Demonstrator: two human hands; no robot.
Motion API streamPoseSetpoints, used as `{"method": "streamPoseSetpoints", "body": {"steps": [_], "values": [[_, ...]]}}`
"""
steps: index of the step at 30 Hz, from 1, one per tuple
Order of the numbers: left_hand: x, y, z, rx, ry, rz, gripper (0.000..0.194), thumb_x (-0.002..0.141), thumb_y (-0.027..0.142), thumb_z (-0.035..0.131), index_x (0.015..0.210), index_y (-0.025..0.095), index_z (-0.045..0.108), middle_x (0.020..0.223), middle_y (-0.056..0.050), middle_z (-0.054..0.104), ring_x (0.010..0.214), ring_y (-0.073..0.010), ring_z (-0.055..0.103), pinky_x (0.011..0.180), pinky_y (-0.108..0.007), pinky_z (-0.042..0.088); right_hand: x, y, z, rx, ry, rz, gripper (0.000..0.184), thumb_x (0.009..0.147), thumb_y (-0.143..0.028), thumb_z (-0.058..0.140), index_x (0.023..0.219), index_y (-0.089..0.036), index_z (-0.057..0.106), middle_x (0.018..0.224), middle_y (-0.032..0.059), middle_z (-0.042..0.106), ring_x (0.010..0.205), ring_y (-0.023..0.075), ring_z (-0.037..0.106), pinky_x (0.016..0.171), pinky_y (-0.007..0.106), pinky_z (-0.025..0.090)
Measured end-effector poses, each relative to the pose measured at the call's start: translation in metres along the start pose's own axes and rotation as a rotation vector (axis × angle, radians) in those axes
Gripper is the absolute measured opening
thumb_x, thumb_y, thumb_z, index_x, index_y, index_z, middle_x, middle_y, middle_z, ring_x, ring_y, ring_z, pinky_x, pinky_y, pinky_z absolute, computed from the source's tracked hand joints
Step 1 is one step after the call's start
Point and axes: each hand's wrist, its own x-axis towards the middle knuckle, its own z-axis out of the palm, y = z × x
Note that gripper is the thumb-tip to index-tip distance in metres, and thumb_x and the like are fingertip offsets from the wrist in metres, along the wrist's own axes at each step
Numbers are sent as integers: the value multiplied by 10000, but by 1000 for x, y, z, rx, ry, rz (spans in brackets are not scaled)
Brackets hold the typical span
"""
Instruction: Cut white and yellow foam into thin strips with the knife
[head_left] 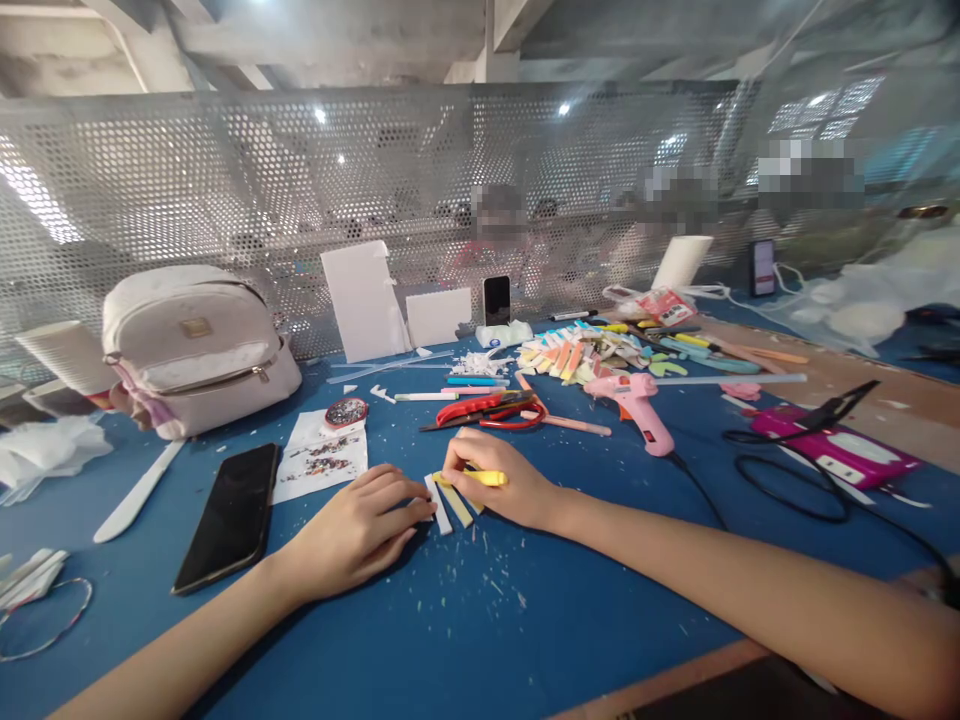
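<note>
A: Head view, item 1?
B: R hand (521,490), qty 1: closed on yellow marker (493,479), held over the strips on blue bench (570,620).
A: L hand (367,525)?
B: Palm down, fingertips at white strip (439,506); can't tell if they pinch it. Pale yellow strip (455,506) lies just beside, betw. hands.
A: Tools?
B: Red-handled cutters (480,408) beyond R hand; pink glue gun (643,402) to the right, w/ cord; magenta power strip (840,446) farther right.
A: Misc.?
B: Pile of colored strips (581,355), behind cutters. Black phone (229,515), left of L hand; nr. it, white paper (301,462) w/ dark bits, red-rimmed dish (346,411) on top edge. Pale backpack (199,355), far left.
</note>
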Motion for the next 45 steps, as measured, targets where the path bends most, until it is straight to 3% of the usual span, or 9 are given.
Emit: {"method": "streamPoseSetpoints", "body": {"steps": [12,21,27,34,38,40,43,45], "values": [[1,0,2,67,19,22,318,993,141,414,1280,203,536,1224,-78,643,1096,-185,612,1065,-439,457,1,-3,-3,-16,-3,-11,279,983,-350,522,763,-182,547,767,7,563,748,164,525,686,263,378],[-1,9,-2,155,204,78,379,934,63,418,1292,127,526,1218,-114,655,1125,-202,601,1066,-421,454,1,-4,-3,0,-14,-13,291,990,-382,508,782,-183,549,785,22,574,759,175,523,697,273,391],[4,16,-3,162,155,91,304,929,94,457,1196,139,595,1141,-75,691,1045,-203,636,1035,-439,469,1,-3,-2,38,-7,15,248,964,-339,537,773,-181,551,789,17,569,756,170,521,705,277,380],[4,14,-3,136,122,31,316,953,130,421,1221,151,587,1152,-78,684,1053,-194,633,1041,-421,471,11,-1,-10,178,-2,79,209,952,-300,546,783,-179,570,791,3,578,765,157,525,723,268,389],[3,11,4,131,125,5,331,971,176,403,1235,149,601,1170,-89,682,1073,-196,628,1036,-386,485,20,6,-14,328,-11,148,248,1008,-351,443,861,-181,547,732,-14,547,663,132,549,623,232,426],[1,10,13,138,158,8,341,997,228,379,1219,163,630,1175,-68,689,1086,-181,625,1095,-359,437,21,11,-13,388,-33,175,276,1016,-370,414,855,-179,530,696,-23,531,598,119,546,565,216,426],[-3,9,29,175,290,-1,392,1053,338,336,1148,211,694,1148,5,710,1093,-139,622,1221,-320,262,20,18,-13,434,-48,188,274,991,-353,445,809,-174,545,689,-15,546,583,114,535,549,210,417],[-6,9,34,210,366,-20,417,1067,361,325,1095,250,725,1114,41,723,1081,-123,627,1240,-328,228,19,21,-14,445,-35,177,247,965,-323,463,797,-173,563,677,-13,544,586,116,515,548,213,401]]}}
